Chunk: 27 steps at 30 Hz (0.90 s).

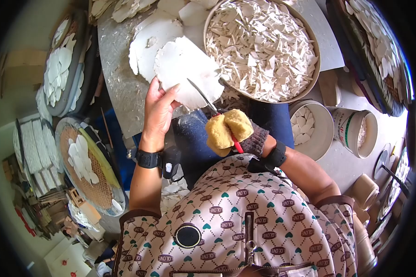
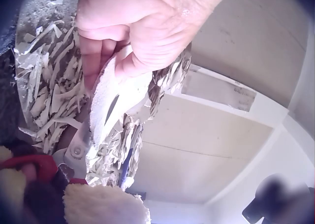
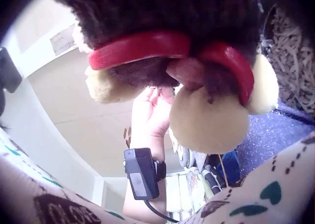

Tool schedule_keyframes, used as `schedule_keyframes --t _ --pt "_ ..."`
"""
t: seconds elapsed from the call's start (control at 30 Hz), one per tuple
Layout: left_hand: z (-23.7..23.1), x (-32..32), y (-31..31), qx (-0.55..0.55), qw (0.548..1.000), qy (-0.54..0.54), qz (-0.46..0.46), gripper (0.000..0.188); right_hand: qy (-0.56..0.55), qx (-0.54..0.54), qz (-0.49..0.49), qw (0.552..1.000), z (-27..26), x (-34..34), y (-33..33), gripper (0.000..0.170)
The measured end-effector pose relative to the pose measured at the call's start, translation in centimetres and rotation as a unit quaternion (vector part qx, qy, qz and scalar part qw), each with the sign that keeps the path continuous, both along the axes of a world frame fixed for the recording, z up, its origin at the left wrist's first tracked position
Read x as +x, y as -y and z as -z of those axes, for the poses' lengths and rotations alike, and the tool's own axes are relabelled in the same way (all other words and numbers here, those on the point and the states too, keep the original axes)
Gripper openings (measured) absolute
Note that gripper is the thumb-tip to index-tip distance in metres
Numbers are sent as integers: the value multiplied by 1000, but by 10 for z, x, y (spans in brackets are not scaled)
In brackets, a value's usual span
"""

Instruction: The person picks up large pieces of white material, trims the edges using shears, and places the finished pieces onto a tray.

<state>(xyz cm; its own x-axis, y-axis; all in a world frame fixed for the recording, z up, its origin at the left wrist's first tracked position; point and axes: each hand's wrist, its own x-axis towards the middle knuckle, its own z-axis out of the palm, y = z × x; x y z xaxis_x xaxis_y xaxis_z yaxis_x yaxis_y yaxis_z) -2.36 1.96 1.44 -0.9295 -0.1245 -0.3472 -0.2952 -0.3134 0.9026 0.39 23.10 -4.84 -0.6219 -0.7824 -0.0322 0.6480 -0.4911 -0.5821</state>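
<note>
My bare left hand (image 1: 158,111) pinches the near-left edge of a thin white sheet (image 1: 189,64) with a rough edge, thumb on top. Scissors (image 1: 200,94) with red handles (image 3: 142,49) are in my right hand (image 1: 256,138), which wears a dark knitted fingerless glove. Thick yellow sponge pads (image 1: 226,129) sit around the handles and fingers, hiding much of that hand. One blade lies over the sheet's near part in the head view. In the left wrist view, the scissors' pivot (image 2: 76,151) is close beside the sheet's edge.
A large round tray (image 1: 318,69) heaped with white offcuts stands at the back right of the grey table (image 1: 118,92). More white sheets (image 1: 155,39) lie behind the held one. Two buckets (image 1: 330,134) with white pieces stand at right. Round woven trays (image 1: 69,143) lean at left.
</note>
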Motion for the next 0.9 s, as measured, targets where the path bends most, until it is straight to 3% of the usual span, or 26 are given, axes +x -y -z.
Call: schedule_keyframes --t 0.13,0.23,0.27,0.33,0.4,0.47,0.5,0.53,0.57,0.63,0.7,0.83,0.9 --pt "1 0 0 20 1000 10 -5 39 14 19 -18 1000 -3 -2 -1 21" --pt "-2 -1 7 49 999 8 10 37 -63 32 5 997 -3 -2 1 22" --pt "-5 -1 11 59 998 3 19 36 -316 107 18 942 -9 -15 -2 20" --pt "-10 -4 22 74 997 -27 11 33 -55 104 -67 991 -8 -10 -10 21" --pt "-13 -11 41 84 993 -75 -24 29 -2 68 -84 994 11 -5 -14 22" --pt "-20 -19 57 -13 992 -122 -13 21 36 22 -105 994 23 -1 -15 23" --pt "-22 -23 65 -60 988 -142 -6 16 -50 40 -100 993 22 0 -18 23" --pt "-18 -24 73 -72 981 -182 13 10 150 -41 -144 977 26 0 -15 24" --pt "-14 -29 75 -174 954 -242 26 9 355 -102 -165 915 25 -2 -10 26" --pt "-13 -30 79 -186 958 -212 41 11 443 -175 -166 864 14 -5 -10 29" --pt "-13 -31 79 -200 954 -210 79 10 478 -177 -168 844 28 -3 -3 31" --pt "-8 -31 79 -201 949 -210 123 11 356 -155 -159 908 25 -9 -3 35" --pt "-4 -32 77 -200 947 -213 130 11 371 -169 -161 899 17 -13 1 35"
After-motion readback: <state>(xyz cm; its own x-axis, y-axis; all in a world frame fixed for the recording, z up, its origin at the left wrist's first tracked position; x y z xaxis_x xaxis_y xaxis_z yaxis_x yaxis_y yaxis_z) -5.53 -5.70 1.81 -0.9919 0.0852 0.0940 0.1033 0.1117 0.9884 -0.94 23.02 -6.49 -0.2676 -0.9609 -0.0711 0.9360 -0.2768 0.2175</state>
